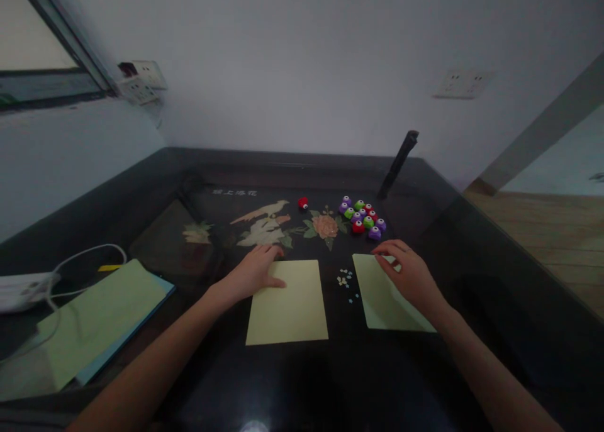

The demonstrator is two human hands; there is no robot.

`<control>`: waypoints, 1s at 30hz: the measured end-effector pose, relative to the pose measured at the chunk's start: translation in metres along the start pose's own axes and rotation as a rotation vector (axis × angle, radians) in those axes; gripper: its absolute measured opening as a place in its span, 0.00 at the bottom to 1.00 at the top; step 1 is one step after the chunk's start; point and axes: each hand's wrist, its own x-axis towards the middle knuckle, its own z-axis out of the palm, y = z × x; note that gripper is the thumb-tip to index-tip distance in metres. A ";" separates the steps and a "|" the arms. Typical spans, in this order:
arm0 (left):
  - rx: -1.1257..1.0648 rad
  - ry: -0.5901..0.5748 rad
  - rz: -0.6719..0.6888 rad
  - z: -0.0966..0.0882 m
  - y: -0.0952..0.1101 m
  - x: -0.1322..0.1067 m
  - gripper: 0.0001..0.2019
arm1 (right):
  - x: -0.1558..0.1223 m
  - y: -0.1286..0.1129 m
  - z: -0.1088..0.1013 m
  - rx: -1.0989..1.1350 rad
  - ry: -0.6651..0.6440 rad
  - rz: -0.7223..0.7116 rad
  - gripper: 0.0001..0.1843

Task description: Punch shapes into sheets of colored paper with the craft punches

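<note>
A pale yellow sheet of paper [292, 306] lies on the dark table. My left hand [260, 270] rests at its upper left corner, thumb apart from the fingers and lying on the sheet. To the right is a second pale sheet [384, 303], greener in tone. Over its upper edge my right hand [406, 271] holds thumb and forefinger together in a pinch; whatever is between the tips is too small to make out. Several tiny star-shaped pieces [343, 278], pale and bluish, are scattered between the two sheets.
Several purple, green and red eye-like toys [361, 215] cluster behind the right sheet, with one red toy [302, 203] apart. A black post [399, 165] rises at the back right. More paper [101, 319], a white cable [92, 249] and a white device [26, 292] lie at left.
</note>
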 end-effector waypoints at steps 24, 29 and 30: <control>-0.829 0.052 -0.114 -0.013 -0.030 0.005 0.17 | 0.213 -0.050 0.127 0.059 -0.199 -0.154 0.18; -0.939 0.022 -0.140 -0.007 -0.024 0.005 0.18 | 0.185 -0.052 0.103 0.331 -0.116 -0.044 0.16; -0.956 0.018 -0.151 -0.006 -0.024 0.005 0.18 | 0.174 -0.052 0.095 0.405 -0.095 -0.019 0.17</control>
